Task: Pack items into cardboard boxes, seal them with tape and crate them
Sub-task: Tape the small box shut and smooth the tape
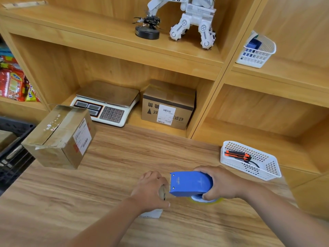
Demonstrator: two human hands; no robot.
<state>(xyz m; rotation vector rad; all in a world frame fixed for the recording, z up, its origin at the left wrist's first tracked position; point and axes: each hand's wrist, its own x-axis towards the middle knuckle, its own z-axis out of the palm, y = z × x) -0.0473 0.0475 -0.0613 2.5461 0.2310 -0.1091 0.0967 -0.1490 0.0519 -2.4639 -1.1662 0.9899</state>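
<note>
My right hand (220,184) grips a blue tape dispenser (190,183) with a roll of clear tape under it, low over the wooden table (115,175). My left hand (151,190) is curled just left of the dispenser's blade, pinching what looks like the tape end. A small white-labelled item (152,214) lies partly hidden under my left hand. A worn cardboard box (58,138) with a shipping label stands at the table's left edge. A second labelled cardboard box (167,106) sits in the shelf bay behind.
A weighing scale (106,104) stands in the shelf bay beside the second box. A white basket (249,160) with an orange box cutter sits at the right. A black crate (12,145) is left of the table. Toy robots and another basket (256,50) occupy higher shelves.
</note>
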